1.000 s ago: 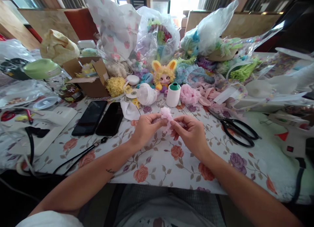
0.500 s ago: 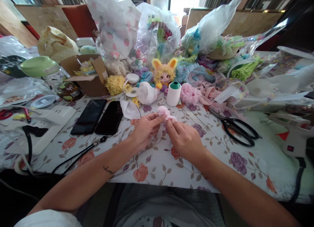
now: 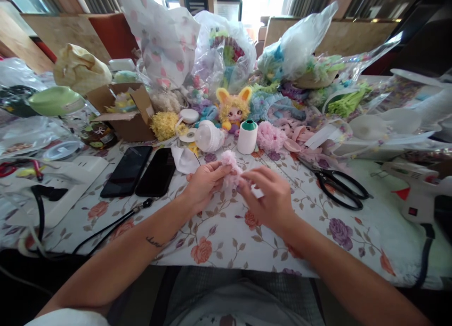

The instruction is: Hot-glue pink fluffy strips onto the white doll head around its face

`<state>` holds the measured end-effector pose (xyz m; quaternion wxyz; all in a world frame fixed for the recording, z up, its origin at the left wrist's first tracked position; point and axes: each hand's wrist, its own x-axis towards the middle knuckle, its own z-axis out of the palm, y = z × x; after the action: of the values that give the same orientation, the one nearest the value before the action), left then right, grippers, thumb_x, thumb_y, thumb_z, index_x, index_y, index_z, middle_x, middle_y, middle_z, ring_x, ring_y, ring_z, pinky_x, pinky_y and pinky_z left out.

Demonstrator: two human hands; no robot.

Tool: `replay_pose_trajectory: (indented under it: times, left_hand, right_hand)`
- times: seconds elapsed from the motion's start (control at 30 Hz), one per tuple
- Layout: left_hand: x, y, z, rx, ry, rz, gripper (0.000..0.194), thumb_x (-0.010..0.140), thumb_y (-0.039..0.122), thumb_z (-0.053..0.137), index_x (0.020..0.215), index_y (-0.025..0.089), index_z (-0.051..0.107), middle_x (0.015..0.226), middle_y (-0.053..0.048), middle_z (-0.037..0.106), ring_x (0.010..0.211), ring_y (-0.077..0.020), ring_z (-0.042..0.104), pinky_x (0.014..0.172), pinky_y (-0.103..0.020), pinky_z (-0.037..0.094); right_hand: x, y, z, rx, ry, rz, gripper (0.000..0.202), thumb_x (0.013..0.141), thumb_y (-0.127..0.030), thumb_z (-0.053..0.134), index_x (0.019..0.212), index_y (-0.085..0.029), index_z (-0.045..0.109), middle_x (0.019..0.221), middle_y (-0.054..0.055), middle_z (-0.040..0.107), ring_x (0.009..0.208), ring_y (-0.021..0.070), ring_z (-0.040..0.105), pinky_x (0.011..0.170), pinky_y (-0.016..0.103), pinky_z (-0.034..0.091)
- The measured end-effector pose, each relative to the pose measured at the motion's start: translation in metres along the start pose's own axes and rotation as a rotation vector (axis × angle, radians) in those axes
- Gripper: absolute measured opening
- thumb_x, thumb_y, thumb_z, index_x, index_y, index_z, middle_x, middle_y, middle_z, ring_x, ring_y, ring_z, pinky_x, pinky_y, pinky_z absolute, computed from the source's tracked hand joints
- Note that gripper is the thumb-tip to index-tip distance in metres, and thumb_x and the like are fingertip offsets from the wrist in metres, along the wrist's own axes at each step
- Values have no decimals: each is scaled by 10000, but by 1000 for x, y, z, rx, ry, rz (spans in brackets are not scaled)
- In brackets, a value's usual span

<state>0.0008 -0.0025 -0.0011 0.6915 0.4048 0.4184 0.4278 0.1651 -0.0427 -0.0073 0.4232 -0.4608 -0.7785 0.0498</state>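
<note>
Over the tablecloth, my left hand pinches a small, fluffy pale pink piece between thumb and fingers. My right hand is at the piece's right edge, slightly blurred, its thumb and index finger closed together on that edge. Whether a needle or thread is also between them is too small to tell. Just beyond the hands stand a white thread cone with a green top and a clump of pink fluffy yarn. A yellow doll with rabbit ears sits behind the cone.
Black scissors and a glue gun lie at the right. Two phones, a black strap and a white power strip are at the left. A cardboard box and plastic bags crowd the back.
My right hand has lifted and loosened its curl, its fingers shifting at the pink piece's edge. The pink piece has turned more upright in my left hand and shows more of itself.
</note>
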Motion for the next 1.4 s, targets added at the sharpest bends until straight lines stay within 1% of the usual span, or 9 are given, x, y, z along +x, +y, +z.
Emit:
replay_pose_trajectory:
  times: [0.07, 0.13, 0.27, 0.53, 0.73, 0.9, 1.03, 1.17, 1.4]
  left_hand:
    - [0, 0, -1, 40, -42, -5, 237, 742, 337, 739, 802, 122, 659, 671, 18, 572, 438, -8, 229, 397, -192, 136]
    - [-1, -2, 0, 107, -96, -9, 259, 751, 366, 726, 855, 134, 674, 657, 18, 567, 444, -18, 260, 411, -195, 160]
    - [-7, -3, 2, 305, -170, 3, 301, 768, 421, 690, 895, 149, 678, 567, 42, 493, 449, -47, 312, 430, -200, 211]
    - [-4, -5, -2, 589, -143, 203, 297, 810, 400, 643, 1014, 192, 584, 655, 20, 622, 523, -100, 505, 476, -200, 336]
    - [-4, -8, -5, 811, -32, 319, 266, 834, 428, 607, 968, 199, 595, 560, 42, 587, 465, -101, 480, 459, -205, 343]
    - [-8, -8, -2, 965, 83, 640, 179, 861, 343, 597, 915, 205, 697, 858, -43, 727, 743, -170, 647, 663, -264, 490]
    - [-9, -13, -1, 1013, 105, 908, 151, 882, 260, 575, 909, 200, 711, 886, -63, 725, 816, -177, 664, 739, -289, 534]
    - [-13, -16, 1, 1161, 95, 1208, 155, 875, 154, 562, 955, 201, 686, 938, -66, 717, 860, -158, 664, 801, -282, 550]
    - [-21, -14, 7, 1314, -27, 1446, 153, 845, 72, 575, 977, 121, 634, 961, -128, 705, 951, -214, 668, 840, -330, 568]
  right_hand:
    - [5, 8, -4, 174, 39, 216, 190, 916, -309, 501, 915, -191, 651, 894, 67, 672, 797, 179, 608, 695, 299, 478]
    - [10, 15, -6, 372, -70, 351, 211, 911, -351, 513, 980, -196, 636, 945, 57, 670, 841, 184, 610, 711, 295, 473]
    - [13, 19, -4, 640, -359, 398, 277, 907, -429, 504, 845, -181, 608, 792, 19, 617, 718, 150, 556, 627, 259, 427]
    - [8, 23, -2, 833, -494, 558, 318, 864, -468, 570, 767, -168, 611, 613, -18, 510, 536, 105, 445, 509, 236, 366]
    - [7, 24, 0, 891, -447, 634, 312, 804, -465, 655, 726, -164, 633, 583, -23, 518, 515, 103, 456, 487, 233, 358]
    - [8, 22, 3, 962, -300, 720, 334, 777, -479, 675, 688, -165, 605, 605, -25, 518, 486, 81, 414, 455, 222, 333]
    - [8, 20, 5, 1022, -284, 810, 353, 742, -506, 697, 727, -160, 627, 662, 7, 591, 497, 93, 467, 437, 221, 342]
    - [7, 18, 7, 1112, -270, 871, 336, 726, -493, 715, 740, -163, 653, 662, -3, 590, 499, 83, 460, 447, 215, 348]
    - [9, 13, 3, 1236, -198, 978, 290, 736, -450, 730, 705, -184, 620, 573, -59, 480, 455, 56, 388, 403, 196, 271]
